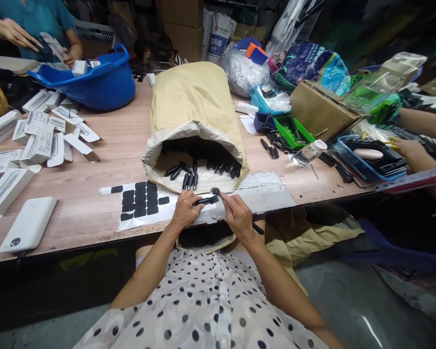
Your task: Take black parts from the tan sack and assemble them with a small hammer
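1. Left hand (184, 209): my thumb and fingertips pinch a slim black plastic piece (205, 200), lying roughly level at the near table edge, apparently to steady it for the other hand.
2. Right hand (238, 213): my thumb and forefinger are closed on a small round black part (215, 191), held just above the slim piece's right end, presumably so that the two can be compared or brought together.
3. Supply: a tan woven sack with a rolled white rim (194, 99) lies on the far side of my hands, mouth facing me. Black pieces fill it and some lie on its lip, seemingly for short reach.
4. To the left, a white sheet of black rounded-square patches (140, 199) lies flat, within reach of my left hand.
5. Edges: both hands work at the near edge of the wood-patterned table (112, 126); a second open sack (212, 249) sits below it.
6. Room: the sack mouth limits far movement; a flat grey cardboard sheet (271, 191) leaves low, open space to the right.
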Motion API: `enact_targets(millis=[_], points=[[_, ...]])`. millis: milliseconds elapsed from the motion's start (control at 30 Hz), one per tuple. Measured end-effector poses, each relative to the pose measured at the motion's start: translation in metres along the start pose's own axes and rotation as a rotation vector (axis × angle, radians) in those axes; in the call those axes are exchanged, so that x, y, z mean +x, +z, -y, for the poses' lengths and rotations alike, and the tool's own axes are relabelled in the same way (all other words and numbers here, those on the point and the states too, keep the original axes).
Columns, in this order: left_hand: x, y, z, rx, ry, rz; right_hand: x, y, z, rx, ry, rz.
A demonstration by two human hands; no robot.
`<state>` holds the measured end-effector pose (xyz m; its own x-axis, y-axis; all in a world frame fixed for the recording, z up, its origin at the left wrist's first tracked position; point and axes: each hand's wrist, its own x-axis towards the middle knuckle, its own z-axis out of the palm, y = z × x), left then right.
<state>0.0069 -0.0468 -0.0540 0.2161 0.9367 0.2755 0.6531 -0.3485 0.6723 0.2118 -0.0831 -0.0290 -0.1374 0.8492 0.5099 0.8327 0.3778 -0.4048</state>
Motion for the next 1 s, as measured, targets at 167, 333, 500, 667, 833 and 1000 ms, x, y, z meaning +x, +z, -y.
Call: enact_targets(millis=[167,333,500,667,833,1000], points=[[-0.001,0.0,-0.002,0.008,0.019,-0.017,0.027,0.007,-0.034,-0.155,0.038,0.004],[0.0,0.0,0.0,0.011,0.033,0.0,0.034,0.023,-0.057,-0.292,0.038,0.076],[-0.005,-0.009,-0.012,-0.048,0.134,0.008,0.031,0.028,-0.057,-0.319,0.016,0.061],[-0.045,-0.018,-0.038,-0.207,0.245,0.314,0.032,0.029,-0.056,-0.316,0.024,0.063],[-0.082,-0.001,-0.039,-0.093,-0.025,0.494,0.032,0.03,-0.056,-0.296,0.038,0.074],[-0.089,0.02,-0.021,0.104,-0.32,0.472,0.032,0.031,-0.057,-0.274,0.042,0.077]])
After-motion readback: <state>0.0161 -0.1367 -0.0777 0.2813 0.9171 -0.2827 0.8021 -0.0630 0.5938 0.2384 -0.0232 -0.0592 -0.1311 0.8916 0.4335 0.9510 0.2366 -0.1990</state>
